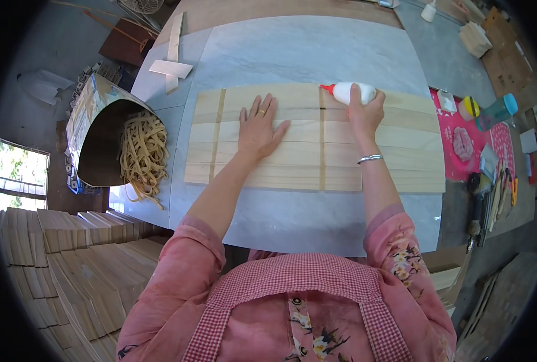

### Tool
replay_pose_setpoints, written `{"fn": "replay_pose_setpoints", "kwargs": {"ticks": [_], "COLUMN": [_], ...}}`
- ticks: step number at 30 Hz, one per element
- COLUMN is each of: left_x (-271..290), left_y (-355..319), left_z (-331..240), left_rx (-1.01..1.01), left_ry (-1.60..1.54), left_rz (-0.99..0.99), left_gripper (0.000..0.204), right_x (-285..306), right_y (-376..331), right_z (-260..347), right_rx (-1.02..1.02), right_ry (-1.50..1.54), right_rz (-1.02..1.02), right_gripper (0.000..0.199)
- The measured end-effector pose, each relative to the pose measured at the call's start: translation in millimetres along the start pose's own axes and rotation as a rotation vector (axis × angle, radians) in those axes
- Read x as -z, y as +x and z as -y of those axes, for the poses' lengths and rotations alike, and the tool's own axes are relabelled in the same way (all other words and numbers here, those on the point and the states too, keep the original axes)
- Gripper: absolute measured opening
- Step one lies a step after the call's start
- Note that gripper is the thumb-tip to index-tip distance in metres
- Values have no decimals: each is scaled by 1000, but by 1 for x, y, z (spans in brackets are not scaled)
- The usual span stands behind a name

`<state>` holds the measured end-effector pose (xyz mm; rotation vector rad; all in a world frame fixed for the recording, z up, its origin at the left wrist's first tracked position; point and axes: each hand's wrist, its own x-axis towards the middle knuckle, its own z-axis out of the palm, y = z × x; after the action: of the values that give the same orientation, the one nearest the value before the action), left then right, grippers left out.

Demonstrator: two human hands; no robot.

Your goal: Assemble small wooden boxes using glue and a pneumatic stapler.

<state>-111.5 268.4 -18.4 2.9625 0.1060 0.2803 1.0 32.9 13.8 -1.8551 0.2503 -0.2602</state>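
Several pale wooden slats (401, 151) lie side by side on a grey marble table (305, 54), forming a wide panel. Thin strips cross the slats at the left (218, 130) and near the middle (322, 151). My left hand (259, 128) presses flat on the slats with fingers spread, between the two strips. My right hand (365, 111) grips a white glue bottle (350, 92) with a red nozzle. The nozzle points left at the far end of the middle strip.
A metal bin (90, 130) of pale strips lies tipped at the table's left. Stacks of wooden slats (81, 265) fill the lower left. A pink cloth (461, 163), bottles (498, 110) and hand tools (492, 199) sit on the right bench. Wood offcuts (172, 66) lie far left.
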Motion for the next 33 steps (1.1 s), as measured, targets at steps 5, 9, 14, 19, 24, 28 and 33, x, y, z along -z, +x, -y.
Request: {"fn": "replay_pose_setpoints", "kwargs": {"ticks": [5, 9, 14, 19, 24, 28, 33], "left_x": [-3, -5, -6, -11, -10, 6, 33], "left_y": [0, 0, 4, 5, 1, -2, -17], "left_z": [1, 1, 2, 6, 7, 33, 118], "left_rx": [9, 2, 6, 2, 2, 4, 20], "left_ry": [-13, -20, 14, 3, 13, -66, -20], "left_rz": [-16, -30, -28, -42, -40, -59, -80], "left_gripper": [72, 72, 71, 72, 71, 67, 60], "right_x": [27, 64, 113, 149, 162, 154, 86], "right_y": [-27, -75, -134, -178, -187, -176, -153], "right_z": [-6, -6, -11, -18, -4, 14, 35], "right_rx": [17, 17, 33, 54, -79, -109, -53], "right_ry": [-62, -88, -119, -149, -25, 204, 418], "right_rz": [-4, 1, 27, 67, 158, 274, 408], "right_gripper": [57, 53, 48, 43, 42, 42, 45]}}
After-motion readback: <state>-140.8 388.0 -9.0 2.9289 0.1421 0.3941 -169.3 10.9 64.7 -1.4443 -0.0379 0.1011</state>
